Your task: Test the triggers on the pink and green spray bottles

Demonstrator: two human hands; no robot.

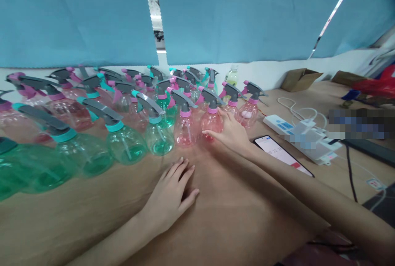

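Observation:
My right hand (236, 132) is wrapped round the right side of a pink spray bottle (210, 122), thumb across its front and fingers partly hidden behind it. The bottle stands upright, with a pink collar and a grey trigger head. My left hand (173, 190) lies palm down on the brown table surface, fingers loosely stretched, touching no bottle. Just left of the held bottle stands another pink spray bottle (185, 130). Beyond my left fingertips is a green spray bottle (160, 137) with a turquoise collar.
Several more pink and green spray bottles (126, 144) crowd the left and back. On the right lie a phone (282, 155) with a lit screen, a white power strip (302, 136), cables and an open cardboard box (299, 80). A blue cloth (234, 15) hangs behind.

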